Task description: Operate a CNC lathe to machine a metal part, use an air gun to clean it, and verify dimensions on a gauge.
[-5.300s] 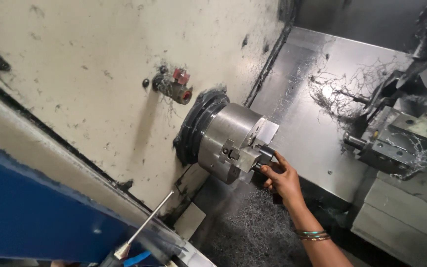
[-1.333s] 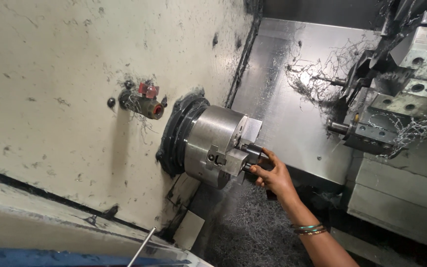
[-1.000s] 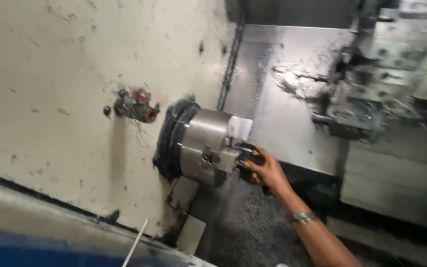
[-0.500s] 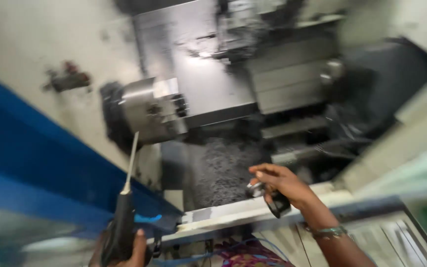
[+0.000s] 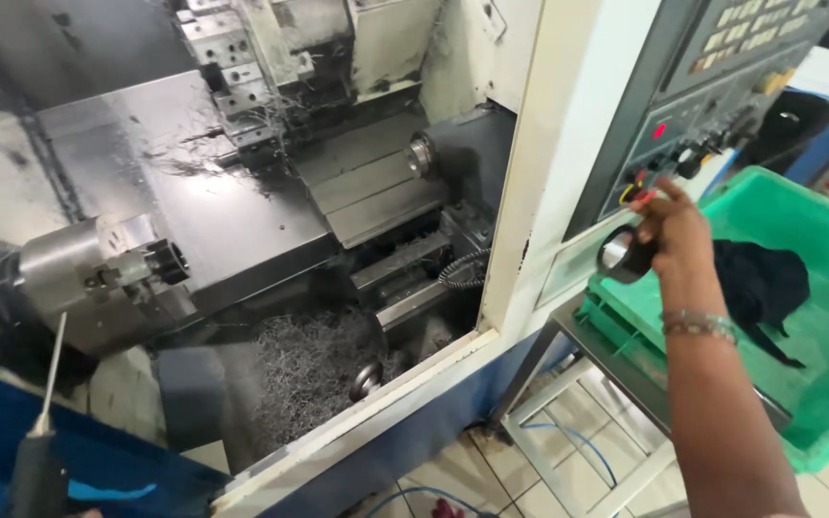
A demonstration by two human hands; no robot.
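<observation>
Head view, R hand w/ metal ring over green crate edge

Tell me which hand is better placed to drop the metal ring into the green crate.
Right. The right hand already holds the metal ring at the rim of the green crate. The left hand is barely in view at the bottom left edge, under the air-gun tool.

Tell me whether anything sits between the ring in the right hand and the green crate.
Nothing visible blocks it. The right hand holds the dark metal ring just over the near edge of the green crate. Inside, only a black cloth lies further back.
</observation>
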